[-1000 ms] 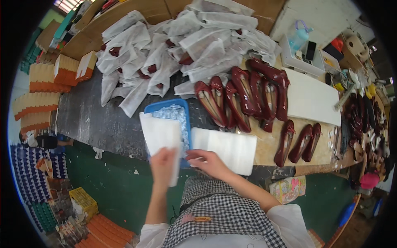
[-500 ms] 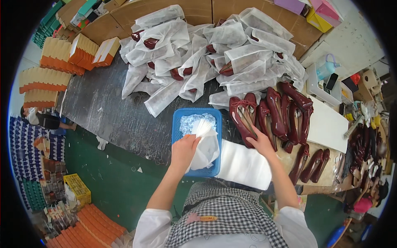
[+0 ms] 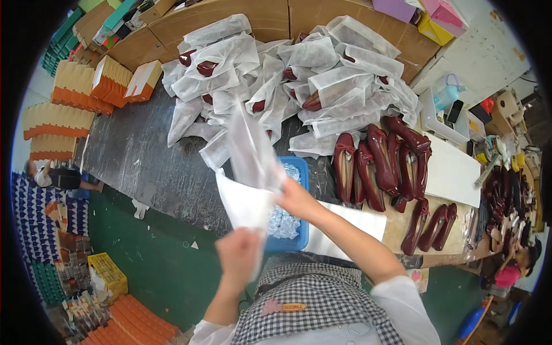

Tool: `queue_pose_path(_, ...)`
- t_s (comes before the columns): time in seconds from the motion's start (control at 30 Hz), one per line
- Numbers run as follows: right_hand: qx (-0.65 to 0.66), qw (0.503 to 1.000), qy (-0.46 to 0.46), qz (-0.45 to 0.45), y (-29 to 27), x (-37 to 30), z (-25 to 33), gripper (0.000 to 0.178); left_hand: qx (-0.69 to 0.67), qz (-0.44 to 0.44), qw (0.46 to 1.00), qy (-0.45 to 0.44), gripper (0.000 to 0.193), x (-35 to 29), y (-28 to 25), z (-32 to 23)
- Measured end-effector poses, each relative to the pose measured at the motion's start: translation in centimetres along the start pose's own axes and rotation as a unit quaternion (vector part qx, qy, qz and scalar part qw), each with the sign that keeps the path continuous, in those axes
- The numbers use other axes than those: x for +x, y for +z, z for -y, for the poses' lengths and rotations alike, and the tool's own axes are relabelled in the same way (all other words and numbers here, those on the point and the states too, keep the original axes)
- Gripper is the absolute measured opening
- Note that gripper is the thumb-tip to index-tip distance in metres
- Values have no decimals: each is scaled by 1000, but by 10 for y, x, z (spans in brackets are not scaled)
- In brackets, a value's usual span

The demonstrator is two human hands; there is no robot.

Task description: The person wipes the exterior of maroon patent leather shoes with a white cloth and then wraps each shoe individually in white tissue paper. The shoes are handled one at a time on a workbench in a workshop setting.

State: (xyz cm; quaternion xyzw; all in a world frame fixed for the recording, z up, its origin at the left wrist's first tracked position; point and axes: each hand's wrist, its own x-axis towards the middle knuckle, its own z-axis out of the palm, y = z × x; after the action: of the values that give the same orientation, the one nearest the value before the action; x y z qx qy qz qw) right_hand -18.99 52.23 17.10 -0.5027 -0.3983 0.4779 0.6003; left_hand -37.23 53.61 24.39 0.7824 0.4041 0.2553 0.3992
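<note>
A thin white shoe bag (image 3: 248,146) is stretched between my hands above the blue basket (image 3: 305,227), blurred by motion. My left hand (image 3: 237,248) is closed on its lower end. Higher up, my right hand (image 3: 296,198) is closed at the side of the bag, its fingertips partly hidden. I cannot make out whether a shoe is inside. Clear crinkled packets (image 3: 283,224) lie in the basket. To the right stands a group of dark red bow-trimmed shoes (image 3: 379,164), with several more shoes (image 3: 438,227) nearer me.
White-bagged shoes (image 3: 322,86) are heaped along the back of the dark table (image 3: 132,141). A white sheet (image 3: 351,224) lies right of the basket. Orange and cream boxes (image 3: 75,89) line the left end. A white bin (image 3: 443,121) stands at the right, and a person (image 3: 54,175) is far left.
My right hand has moved left from the shoes to the bag, and the leftmost shoe has gone from the group. My left hand has lowered, and the bag is lifted and spread out.
</note>
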Motion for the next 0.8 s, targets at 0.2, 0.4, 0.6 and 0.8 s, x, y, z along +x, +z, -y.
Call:
queue_pose_path(0.2, 7, 998, 52, 38, 55, -5, 14, 26, -145, -122, 976, -109, 29, 25, -17, 31)
queue_pose_path(0.4, -392, 904, -25, -170, -83, -101, -35, 11, -152, -14, 984, -96, 34, 32, 28, 48)
queue_pose_path(0.6, -495, 753, 133, -413, -245, -150, -66, 38, -12, 108, 994, 7, 31, 31, 81, 26)
queue_pose_path(0.8, -231, 907, 75, -344, -234, -179, -48, 37, 118, 127, 982, 80, 29, 53, 115, 28)
